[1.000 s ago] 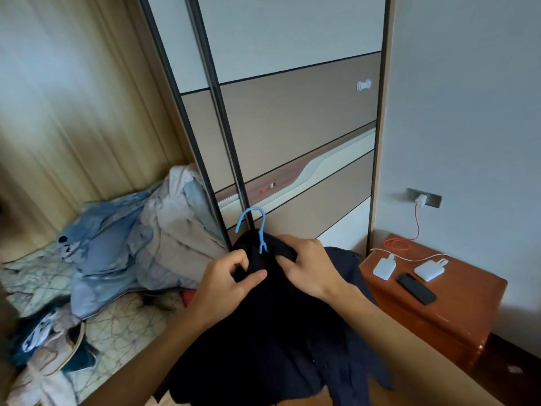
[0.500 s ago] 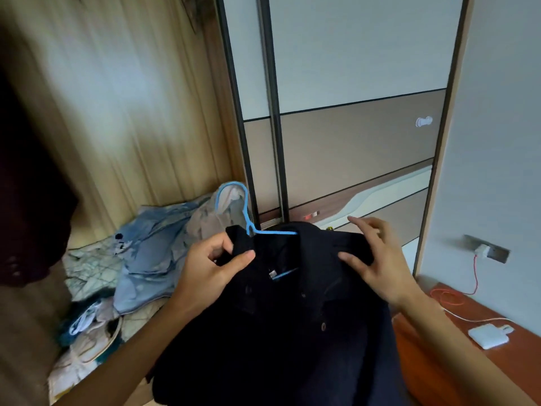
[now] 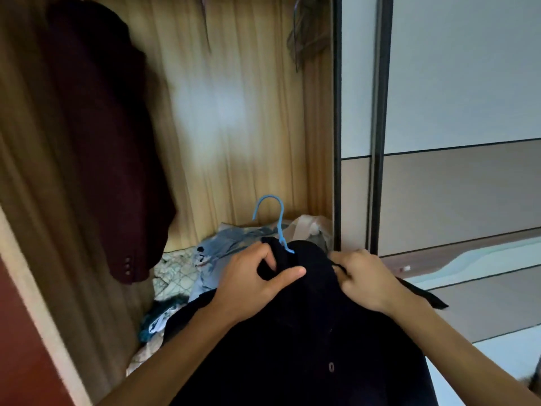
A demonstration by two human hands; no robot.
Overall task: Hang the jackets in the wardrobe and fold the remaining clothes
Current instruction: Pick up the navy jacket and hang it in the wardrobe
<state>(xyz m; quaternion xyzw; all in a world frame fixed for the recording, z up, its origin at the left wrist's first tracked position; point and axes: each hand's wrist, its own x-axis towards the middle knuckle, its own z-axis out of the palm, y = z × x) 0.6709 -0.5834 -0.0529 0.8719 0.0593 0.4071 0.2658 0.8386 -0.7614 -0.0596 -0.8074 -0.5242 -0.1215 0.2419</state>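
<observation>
Head view
Dark jacket (image 3: 307, 347): held up in front of the open wardrobe (image 3: 240, 112), collar uppermost, its body draping down over both forearms.
Blue hanger (image 3: 277, 221): inside the jacket's neck; only its hook shows, rising from the collar and pointing toward the wardrobe.
Left grip (image 3: 251, 284): grasping the collar fabric just left of the hook, fingers curled over the edge, thumb pressed across the front.
Right grip (image 3: 366, 281): grasping the fabric on the collar's other side, fingers curled into the cloth.
Maroon jacket (image 3: 108, 148): hanging at the wardrobe's left, sleeve buttons low.
Clothes pile (image 3: 225, 247): light blue and pale garments heaped on the wardrobe floor, behind the hands.
Sliding door (image 3: 468, 186): right of the opening.
</observation>
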